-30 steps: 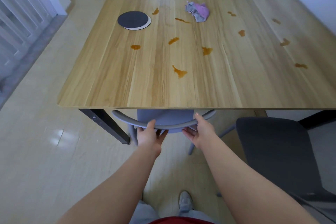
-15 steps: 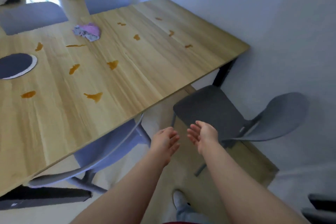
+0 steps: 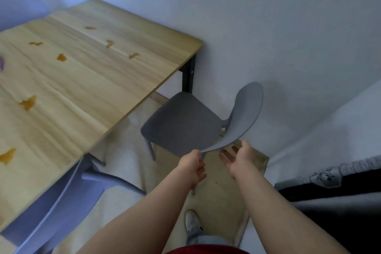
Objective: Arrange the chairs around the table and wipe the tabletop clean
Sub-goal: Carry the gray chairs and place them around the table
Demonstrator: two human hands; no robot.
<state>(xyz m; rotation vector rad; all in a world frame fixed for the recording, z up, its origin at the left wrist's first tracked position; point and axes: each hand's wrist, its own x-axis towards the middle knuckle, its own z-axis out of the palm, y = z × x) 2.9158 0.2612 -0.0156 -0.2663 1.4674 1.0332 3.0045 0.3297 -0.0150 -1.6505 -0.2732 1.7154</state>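
First chair (image 3: 61,202) is now sitting tucked; work is shifting to second chair (image 3: 185,121), standing just off the surface (image 3: 92,80) corner. Left hand (image 3: 191,166) is gripping its backrest, right hand (image 3: 239,161) cupping beneath, fingers uncurled. Stains (image 3: 27,102) still waiting.

chair (image 3: 183,123) right of table (image 3: 86,80), near wall (image 3: 288,27)

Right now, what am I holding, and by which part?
The grey chair, by its backrest: left hand grips the near end; right hand cups the edge beside it, grip unclear.
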